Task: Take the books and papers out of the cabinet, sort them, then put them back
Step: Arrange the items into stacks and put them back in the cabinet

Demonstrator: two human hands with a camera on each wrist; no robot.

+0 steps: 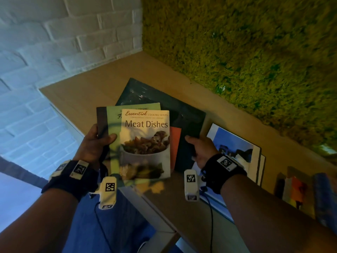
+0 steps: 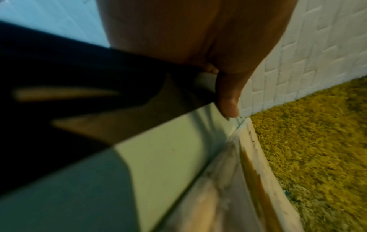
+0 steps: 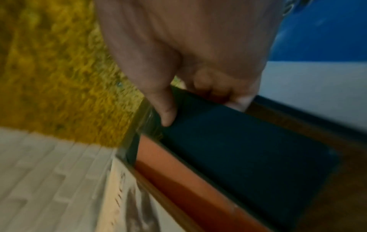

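My left hand grips a stack of thin books by its left edge, thumb on top. Uppermost is the "Meat Dishes" cookbook, over a pale green book with a dark spine. In the left wrist view the thumb lies on the green book. My right hand holds a dark folder by its right edge, thumb on top; an orange book shows between it and the cookbook. In the right wrist view, fingers pinch the dark folder over the orange book.
The wooden cabinet top runs along a green moss wall and a white brick wall. A blue-and-white book lies to the right on the top. Upright book spines show at lower right.
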